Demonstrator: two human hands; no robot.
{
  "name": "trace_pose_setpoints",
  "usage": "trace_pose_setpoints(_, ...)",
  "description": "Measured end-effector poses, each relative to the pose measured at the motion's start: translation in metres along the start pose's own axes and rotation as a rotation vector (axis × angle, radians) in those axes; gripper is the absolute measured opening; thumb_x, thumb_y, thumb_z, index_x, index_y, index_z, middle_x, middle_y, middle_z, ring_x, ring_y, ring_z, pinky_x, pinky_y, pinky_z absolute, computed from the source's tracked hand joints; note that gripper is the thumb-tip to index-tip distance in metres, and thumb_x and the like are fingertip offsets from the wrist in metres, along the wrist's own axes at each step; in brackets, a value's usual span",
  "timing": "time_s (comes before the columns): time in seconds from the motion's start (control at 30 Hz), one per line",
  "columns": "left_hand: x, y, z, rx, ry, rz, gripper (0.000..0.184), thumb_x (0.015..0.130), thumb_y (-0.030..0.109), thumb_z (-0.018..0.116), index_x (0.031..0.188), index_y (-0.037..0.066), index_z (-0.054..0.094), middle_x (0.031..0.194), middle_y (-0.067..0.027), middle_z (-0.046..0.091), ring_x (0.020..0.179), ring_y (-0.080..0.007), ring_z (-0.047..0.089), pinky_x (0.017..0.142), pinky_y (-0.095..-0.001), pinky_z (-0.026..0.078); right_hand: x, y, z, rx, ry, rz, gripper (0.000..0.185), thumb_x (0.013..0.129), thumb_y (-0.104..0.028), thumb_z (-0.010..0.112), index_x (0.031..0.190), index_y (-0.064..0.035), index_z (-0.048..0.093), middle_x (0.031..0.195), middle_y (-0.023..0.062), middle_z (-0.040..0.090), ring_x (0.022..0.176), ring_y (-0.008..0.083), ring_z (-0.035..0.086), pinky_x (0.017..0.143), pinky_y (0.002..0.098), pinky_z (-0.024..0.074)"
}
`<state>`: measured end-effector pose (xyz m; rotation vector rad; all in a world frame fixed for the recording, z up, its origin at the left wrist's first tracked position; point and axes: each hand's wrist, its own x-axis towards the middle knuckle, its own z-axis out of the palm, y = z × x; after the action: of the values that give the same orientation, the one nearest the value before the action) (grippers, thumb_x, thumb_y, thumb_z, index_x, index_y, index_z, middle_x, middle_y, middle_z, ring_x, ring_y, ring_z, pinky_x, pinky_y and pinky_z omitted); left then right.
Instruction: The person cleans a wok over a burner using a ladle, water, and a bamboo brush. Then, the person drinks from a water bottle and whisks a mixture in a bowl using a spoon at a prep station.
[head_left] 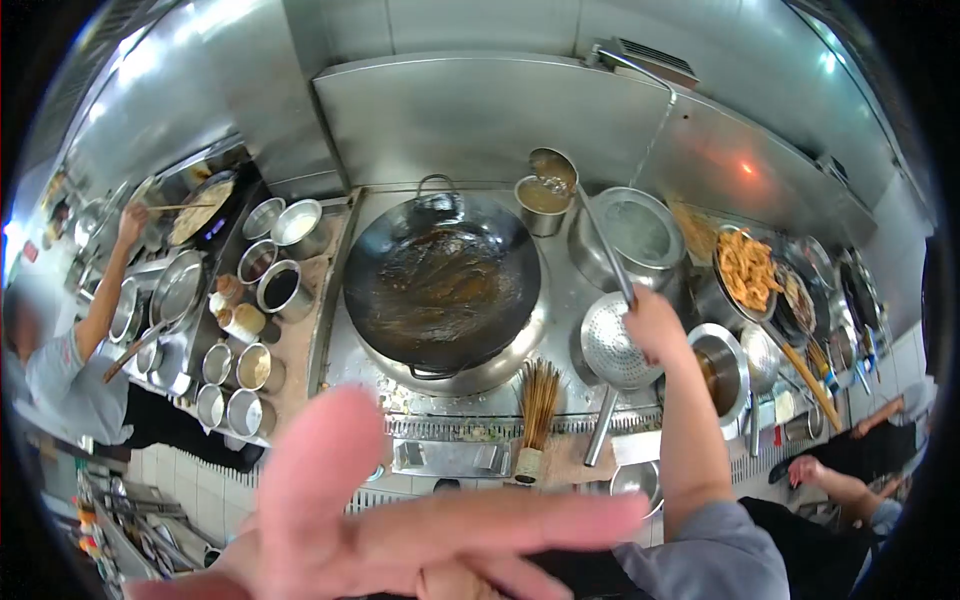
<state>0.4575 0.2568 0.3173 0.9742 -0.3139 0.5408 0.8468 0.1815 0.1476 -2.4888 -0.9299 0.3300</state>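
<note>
My right hand (655, 325) is closed around the long handle of a ladle (553, 168). The ladle's bowl is tilted over a small metal pot (543, 205) that holds liquid. Close to the camera, my left hand (400, 530) looms large and blurred with its fingers apart, holding nothing that shows. Beyond it a black wok (440, 290) sits on the stove, its inside coated with brown sauce or oil. A perforated skimmer (620, 345) lies under my right forearm's left side. A bamboo brush (537, 410) lies at the stove's front edge.
A large water pot (635, 235) stands below a running spout (672, 97). Fried food (747, 270) fills a container at right. Seasoning pots (285, 290) line the left counter. A co-worker (70, 370) handles sticks over a pan at far left. Another person's hand (808, 470) shows at lower right.
</note>
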Motion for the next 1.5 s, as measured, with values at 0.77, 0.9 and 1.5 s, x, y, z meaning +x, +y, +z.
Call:
trace_pose_setpoints(0.77,-0.171,-0.080,-0.096,0.606,0.899,-0.252,0.040,0.092,0.021,0.058,0.121,-0.005,0.052,0.112,-0.0245,0.062,0.091,-0.0330,0.066,0.085,-0.0451,0.053,0.073,0.087,-0.020,0.232,0.156,0.082,0.019,0.078,-0.012,0.053,0.086,0.0040,0.058,0.068,0.0214,0.062,0.052,0.0307,0.064,0.050,0.0428,0.0505)
trace_pose_setpoints(0.9,-0.184,-0.066,-0.125,0.540,0.851,-0.334,0.035,0.092,0.017,0.059,0.118,-0.004,0.054,0.112,-0.0200,0.063,0.092,-0.0336,0.067,0.087,-0.0429,0.051,0.061,0.135,0.010,0.023,0.264,0.175,0.028,0.078,-0.015,0.055,0.097,0.0048,0.063,0.081,0.0284,0.066,0.063,0.0348,0.068,0.062,0.0425,0.0536)
trace_pose_setpoints(1.5,-0.124,-0.067,-0.226,0.992,0.329,-0.608,0.040,0.087,0.015,0.064,0.123,0.000,0.054,0.118,-0.0158,0.062,0.104,-0.0233,0.063,0.091,-0.0350,0.048,-0.084,-0.039,0.016,2.060,-0.144,0.290,0.021,0.080,-0.009,0.055,0.095,0.0042,0.048,0.070,0.0024,0.053,0.052,0.0109,0.048,0.039,0.0240,0.0334)
